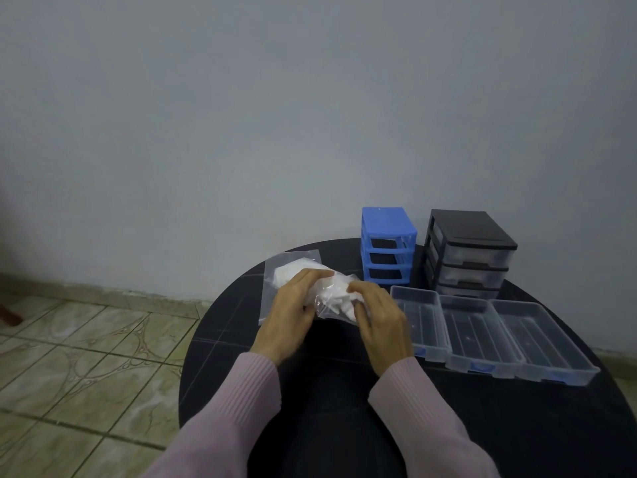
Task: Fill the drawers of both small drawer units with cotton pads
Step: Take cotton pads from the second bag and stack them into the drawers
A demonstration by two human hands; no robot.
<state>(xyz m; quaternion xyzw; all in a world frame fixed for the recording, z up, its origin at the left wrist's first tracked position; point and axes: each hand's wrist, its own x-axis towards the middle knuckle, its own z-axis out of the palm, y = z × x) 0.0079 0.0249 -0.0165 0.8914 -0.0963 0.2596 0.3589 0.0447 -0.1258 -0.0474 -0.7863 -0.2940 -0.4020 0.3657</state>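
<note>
Holding: your left hand [287, 310] and right hand [377, 320] both grip the clear bag of cotton pads [310, 288] on the round black table [448, 426].
Drawers: three clear drawers [482, 332] lie side by side just right of your right hand.
Units: blue unit [387, 244], its slots vacant, and black unit [470, 251] stand behind them.

You have a single view, from a wide-angle camera worn on your head, looking forward and down over a round black table [482, 426]. Your two sleeved forearms enter from the bottom edge, so the lens sits just above and behind them, near the work. A bare grey wall [310, 115] fills the upper half, showing the aim is only partly downward. The table sits right of centre, with tiled floor [86, 357] at lower left. Straight lines bow toward the frame edges.
</note>
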